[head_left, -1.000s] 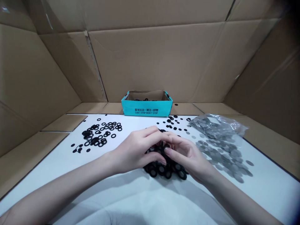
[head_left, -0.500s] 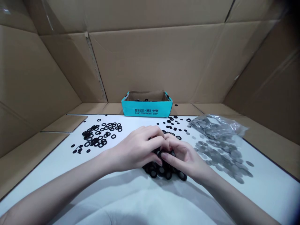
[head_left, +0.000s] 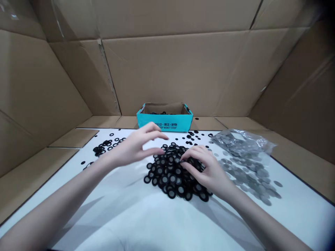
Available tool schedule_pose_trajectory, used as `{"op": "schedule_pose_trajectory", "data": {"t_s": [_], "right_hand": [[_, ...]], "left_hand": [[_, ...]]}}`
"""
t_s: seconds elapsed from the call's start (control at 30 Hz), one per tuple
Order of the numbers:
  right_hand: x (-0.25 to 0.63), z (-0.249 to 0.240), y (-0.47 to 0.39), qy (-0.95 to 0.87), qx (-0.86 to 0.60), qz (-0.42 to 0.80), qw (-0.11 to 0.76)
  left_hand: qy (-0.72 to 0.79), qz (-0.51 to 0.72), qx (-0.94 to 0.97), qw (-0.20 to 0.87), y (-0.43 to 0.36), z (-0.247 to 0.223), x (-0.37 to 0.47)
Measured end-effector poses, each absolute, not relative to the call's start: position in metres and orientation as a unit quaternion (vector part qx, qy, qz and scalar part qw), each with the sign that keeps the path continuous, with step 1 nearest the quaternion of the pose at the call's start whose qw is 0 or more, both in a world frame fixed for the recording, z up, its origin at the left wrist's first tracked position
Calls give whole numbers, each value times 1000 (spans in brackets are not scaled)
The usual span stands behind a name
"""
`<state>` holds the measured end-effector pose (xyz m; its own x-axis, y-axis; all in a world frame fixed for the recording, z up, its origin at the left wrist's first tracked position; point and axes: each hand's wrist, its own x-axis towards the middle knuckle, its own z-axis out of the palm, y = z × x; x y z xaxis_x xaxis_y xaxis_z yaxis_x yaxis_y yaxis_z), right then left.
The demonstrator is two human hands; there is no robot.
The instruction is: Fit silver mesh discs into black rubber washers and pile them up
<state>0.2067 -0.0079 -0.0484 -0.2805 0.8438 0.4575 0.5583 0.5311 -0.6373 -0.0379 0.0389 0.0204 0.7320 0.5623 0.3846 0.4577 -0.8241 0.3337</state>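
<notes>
While spread wide above the middle of the desk (head_left: 309, 209): left hand (head_left: 138, 144), thumb well apart from bent, parted fingers; thumb tip at the far left side of the heap (head_left: 170, 179), touching or just above, cannot tell which.
Right hand (head_left: 205, 165): over the right side of the heap; thumb and forefinger pinching a small dark piece (head_left: 181, 161) at the tips, too small to tell whether ring or filled disc; other fingers curled in close behind the forefinger.
Heap: black-rimmed discs with grey centres, piled loosely at the middle of the desk, between left and right edges; several lying flat along the fringe; right part covered by the right hand.
Black rings (head_left: 98, 150): loose on the desk toward the far left corner, some overlapping, partly hidden behind left hand and forearm.
Grey discs (head_left: 258, 179): strewn along the right edge of the desk, many overlapping.
Plastic bag (head_left: 263, 144): clear, crumpled, near the far right corner, with more grey discs inside.
Small black discs (head_left: 188, 136): scattered near the far edge, between box and bag.
Turquoise box (head_left: 183, 123): at the middle of the far edge, open on top, dark pieces inside; front lettering partly covered by the left hand, "WON'T STOP" readable.
Cardboard (head_left: 172, 76): brown, upright beyond the far edge and along both sides.
</notes>
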Motion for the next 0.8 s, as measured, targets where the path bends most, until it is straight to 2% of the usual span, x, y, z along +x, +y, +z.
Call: {"op": "schedule_pose_trajectory", "data": {"t_s": [0.1,0.2,0.27,0.43,0.57,0.63,0.7,0.8], "right_hand": [[211,-54,-1,-778,-493,130,366],[213,-62,4,-769,-515,98,365],[213,-63,6,-769,-522,81,359],[226,-42,7,-746,-518,61,415],[246,-29,3,-678,-542,177,464],[260,-34,2,-664,-544,196,474],[277,-47,3,-676,-553,166,458],[308,-72,6,-682,-633,87,355]], "left_hand": [[411,154,896,72,63,22,-64],[544,-23,837,44,92,11,-89],[580,-74,810,42,110,-3,-103],[635,-119,763,21,136,-36,-122],[639,-141,756,28,143,-44,-126],[639,-144,755,34,145,-46,-127],[638,-144,755,41,148,-47,-129],[632,-141,760,56,152,-47,-132]]}}
